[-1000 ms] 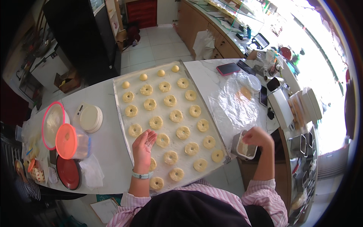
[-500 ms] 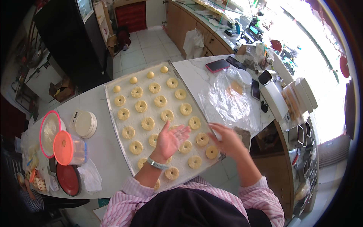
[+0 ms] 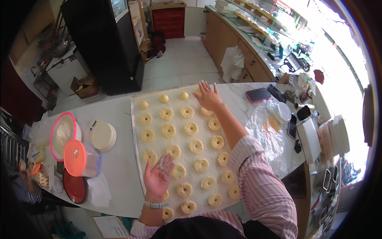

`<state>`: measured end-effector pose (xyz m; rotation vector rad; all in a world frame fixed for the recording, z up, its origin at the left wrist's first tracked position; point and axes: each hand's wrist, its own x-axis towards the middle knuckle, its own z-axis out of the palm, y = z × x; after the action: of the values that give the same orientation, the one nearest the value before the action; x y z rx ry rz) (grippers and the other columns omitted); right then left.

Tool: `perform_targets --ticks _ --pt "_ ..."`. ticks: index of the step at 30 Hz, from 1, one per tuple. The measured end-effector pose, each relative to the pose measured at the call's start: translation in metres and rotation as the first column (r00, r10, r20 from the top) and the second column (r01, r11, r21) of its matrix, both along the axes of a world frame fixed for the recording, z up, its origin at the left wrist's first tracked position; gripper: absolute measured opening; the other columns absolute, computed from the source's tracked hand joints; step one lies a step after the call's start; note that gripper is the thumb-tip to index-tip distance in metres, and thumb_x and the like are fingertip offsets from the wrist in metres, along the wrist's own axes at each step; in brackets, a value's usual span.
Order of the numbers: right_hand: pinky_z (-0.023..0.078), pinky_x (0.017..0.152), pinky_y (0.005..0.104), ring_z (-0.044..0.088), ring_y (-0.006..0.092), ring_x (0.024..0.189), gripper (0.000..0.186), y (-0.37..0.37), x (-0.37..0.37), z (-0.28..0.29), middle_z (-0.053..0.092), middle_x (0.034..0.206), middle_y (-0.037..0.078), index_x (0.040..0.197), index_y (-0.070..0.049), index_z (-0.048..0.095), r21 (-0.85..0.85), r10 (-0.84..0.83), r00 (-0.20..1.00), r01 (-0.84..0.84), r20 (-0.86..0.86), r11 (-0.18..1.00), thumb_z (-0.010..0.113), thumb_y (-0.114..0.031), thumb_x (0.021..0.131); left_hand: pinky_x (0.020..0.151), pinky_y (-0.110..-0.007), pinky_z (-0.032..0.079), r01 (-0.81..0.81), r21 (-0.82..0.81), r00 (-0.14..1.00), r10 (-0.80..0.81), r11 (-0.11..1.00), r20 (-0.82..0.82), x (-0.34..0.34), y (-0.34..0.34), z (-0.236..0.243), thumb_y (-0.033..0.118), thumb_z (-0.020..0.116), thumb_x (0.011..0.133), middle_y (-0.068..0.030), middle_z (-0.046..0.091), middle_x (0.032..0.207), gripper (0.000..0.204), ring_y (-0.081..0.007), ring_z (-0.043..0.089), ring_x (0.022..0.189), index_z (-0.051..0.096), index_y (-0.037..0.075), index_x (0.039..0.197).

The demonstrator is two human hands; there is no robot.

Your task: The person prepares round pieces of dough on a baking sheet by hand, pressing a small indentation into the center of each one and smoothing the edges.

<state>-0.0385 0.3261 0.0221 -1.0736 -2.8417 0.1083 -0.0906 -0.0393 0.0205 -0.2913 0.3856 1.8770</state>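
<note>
A large baking tray (image 3: 136, 107) dusted with flour lies on the counter, set with rows of pale dough rings (image 3: 195, 147), each with a small hole in its middle. Along its far edge sit round dough balls (image 3: 164, 98) without holes. My right hand (image 3: 208, 96) reaches to the far right corner, palm down with fingers stretched out. It covers most of a dough piece there; whether it presses on it I cannot tell. Over the near left part of the tray, my left hand (image 3: 158, 177) is palm up, fingers spread, holding nothing, with flour on the palm.
At left stand a white kitchen scale (image 3: 104, 136), a pink-rimmed bowl (image 3: 63, 135) and a tub with an orange lid (image 3: 75, 158). Clear plastic film (image 3: 266, 133) and phones (image 3: 258, 95) lie right of the tray. Another person's hand (image 3: 26, 174) shows at far left.
My right hand has moved from the tray's near right side to its far right corner. My left hand has shifted left and nearer, still palm up. The whole view has shifted.
</note>
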Motion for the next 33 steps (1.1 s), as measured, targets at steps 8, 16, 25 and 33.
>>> perform_targets --ticks 8,16,25,33 --pt "0.006 0.113 0.0465 0.009 0.0209 0.14 0.068 0.022 -0.029 -0.028 0.015 0.151 0.008 0.144 -0.006 0.015 -0.201 -0.027 0.985 0.061 0.168 0.978 0.019 -0.053 0.094 0.102 -0.044 0.037 -0.223 -0.128 0.975 0.223 0.966 -0.018 -0.006 -0.047 -0.027 0.032 0.038 0.095 -0.0181 0.055 0.122 0.047 -0.0297 0.05 0.117 0.045 -0.005 0.124" --pt "0.007 0.113 0.0457 0.016 0.0207 0.139 0.067 0.039 -0.013 -0.059 0.019 0.15 0.007 0.144 -0.006 0.014 -0.029 0.04 0.993 -0.037 0.108 0.999 0.033 -0.043 0.091 0.1 -0.042 0.04 -0.196 -0.113 0.98 0.198 0.974 0.005 -0.007 -0.031 -0.019 0.027 0.038 0.095 -0.0168 0.06 0.115 0.041 -0.029 0.054 0.112 0.051 -0.004 0.119" --pt "0.028 0.1 0.0432 0.046 0.0231 0.115 0.03 0.058 0.001 -0.038 0.052 0.12 0.001 0.1 -0.018 0.065 -0.137 -0.115 0.959 0.081 -0.258 0.987 0.053 -0.004 0.076 0.097 -0.041 0.044 -0.205 -0.149 0.978 0.207 0.967 -0.007 -0.007 -0.034 -0.026 0.025 0.04 0.095 -0.0153 0.063 0.108 0.038 -0.0279 0.058 0.105 0.055 -0.003 0.114" --pt "0.03 0.091 0.0393 0.041 0.0175 0.113 0.026 0.052 0.006 -0.035 0.05 0.111 -0.001 0.093 -0.023 0.067 0.006 -0.054 0.992 0.055 -0.118 0.998 0.055 -0.007 0.076 0.097 -0.041 0.043 -0.187 -0.143 0.982 0.188 0.972 -0.003 -0.006 -0.035 -0.027 0.025 0.04 0.095 -0.0143 0.064 0.106 0.037 -0.0273 0.059 0.105 0.058 -0.002 0.111"
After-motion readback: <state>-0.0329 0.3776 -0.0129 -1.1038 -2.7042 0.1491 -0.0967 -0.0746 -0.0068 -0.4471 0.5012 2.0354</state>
